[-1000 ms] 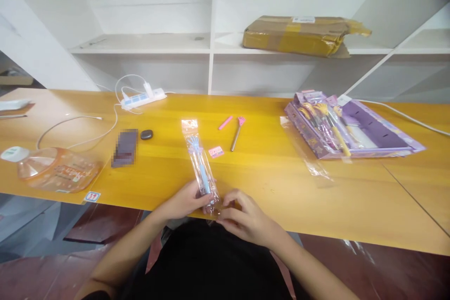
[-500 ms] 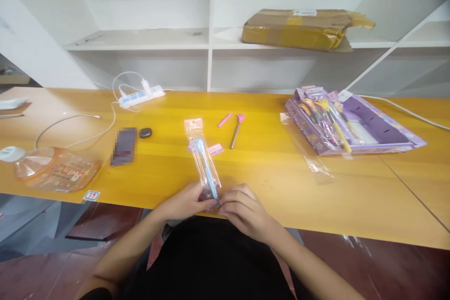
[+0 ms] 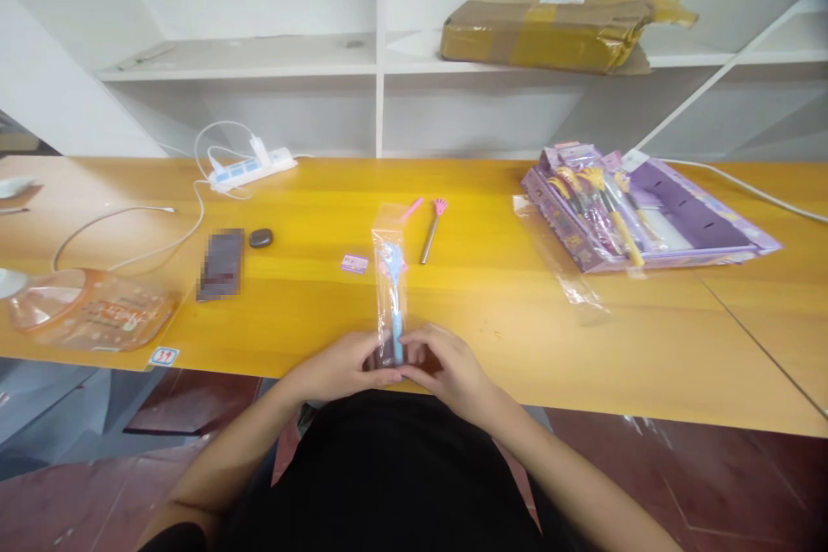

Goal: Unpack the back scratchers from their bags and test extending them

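Head view: I've got left hand (image 3: 342, 366) and right hand (image 3: 451, 369) both pinching the near end of a clear, flat plastic sleeve (image 3: 385, 297), slim blue hand-topped stick (image 3: 397, 321) inside, reaching beyond my fingertips.

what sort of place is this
Most likely a workroom or stockroom: a long wooden table with a numbered label at its edge, white shelving behind it holding a taped carton, and a purple box with plastic-wrapped sticks.
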`<state>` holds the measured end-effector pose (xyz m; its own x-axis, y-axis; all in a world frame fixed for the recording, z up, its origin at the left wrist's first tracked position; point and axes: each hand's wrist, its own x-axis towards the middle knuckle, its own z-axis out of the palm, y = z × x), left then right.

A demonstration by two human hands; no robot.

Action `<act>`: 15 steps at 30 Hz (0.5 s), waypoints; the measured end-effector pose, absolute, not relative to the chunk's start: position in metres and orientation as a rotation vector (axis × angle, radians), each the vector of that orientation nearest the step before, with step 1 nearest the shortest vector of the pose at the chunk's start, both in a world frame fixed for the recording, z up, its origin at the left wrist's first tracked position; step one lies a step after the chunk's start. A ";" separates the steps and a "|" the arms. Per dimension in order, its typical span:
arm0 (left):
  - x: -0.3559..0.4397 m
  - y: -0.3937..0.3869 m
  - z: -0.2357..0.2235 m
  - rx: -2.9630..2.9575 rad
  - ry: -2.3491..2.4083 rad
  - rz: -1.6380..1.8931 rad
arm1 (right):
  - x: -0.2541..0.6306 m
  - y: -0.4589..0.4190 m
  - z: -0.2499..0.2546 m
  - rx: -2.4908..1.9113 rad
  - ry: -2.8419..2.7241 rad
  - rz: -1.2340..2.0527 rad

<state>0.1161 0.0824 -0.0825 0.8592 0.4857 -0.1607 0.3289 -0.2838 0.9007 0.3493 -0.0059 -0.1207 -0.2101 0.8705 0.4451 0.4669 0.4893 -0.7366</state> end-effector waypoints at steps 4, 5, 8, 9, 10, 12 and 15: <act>0.115 0.084 -0.081 1.865 0.534 0.170 | 0.350 -0.006 -0.127 -1.172 -1.756 0.610; 0.115 0.085 -0.081 1.845 0.520 0.170 | 0.350 -0.006 -0.127 -1.200 -1.729 0.640; 0.112 0.086 -0.083 1.791 0.501 0.194 | 0.352 -0.008 -0.123 -1.264 -1.686 0.776; 0.111 0.086 -0.083 1.774 0.493 0.208 | 0.352 -0.009 -0.120 -1.274 -1.687 0.821; 0.111 0.086 -0.084 1.758 0.484 0.219 | 0.353 -0.009 -0.116 -1.280 -1.698 0.861; 0.110 0.086 -0.084 1.735 0.459 0.226 | 0.355 -0.011 -0.109 -1.280 -1.754 0.915; 0.109 0.086 -0.083 1.733 0.445 0.225 | 0.356 -0.011 -0.102 -1.261 -1.838 0.945</act>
<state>0.1093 0.0861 -0.0829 0.9058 0.4135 -0.0922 0.1703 -0.1560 0.9730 0.3564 -0.0113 -0.1025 -0.2763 0.9501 0.1451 0.4348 0.2582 -0.8627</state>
